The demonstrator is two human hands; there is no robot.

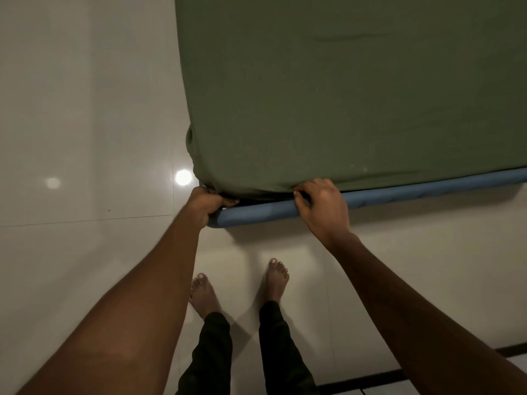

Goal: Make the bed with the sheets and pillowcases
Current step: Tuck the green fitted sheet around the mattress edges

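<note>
The left hand (pixel 204 205) grips the green sheet (pixel 342 95) at the mattress corner; the right hand's (pixel 323 205) fingers (pixel 299 195) curl over its edge above the blue bed frame (pixel 399 192).

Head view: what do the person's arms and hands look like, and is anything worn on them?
No sleeves are in view: the arms are bare from the frame's edge to the left hand and right hand. There are no gloves, and no watch, bracelet or ring shows.

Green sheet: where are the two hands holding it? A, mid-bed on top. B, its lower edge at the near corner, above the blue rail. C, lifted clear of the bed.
B: left hand and right hand grip the green sheet at its edge by the corner, just above the blue rail.
</note>
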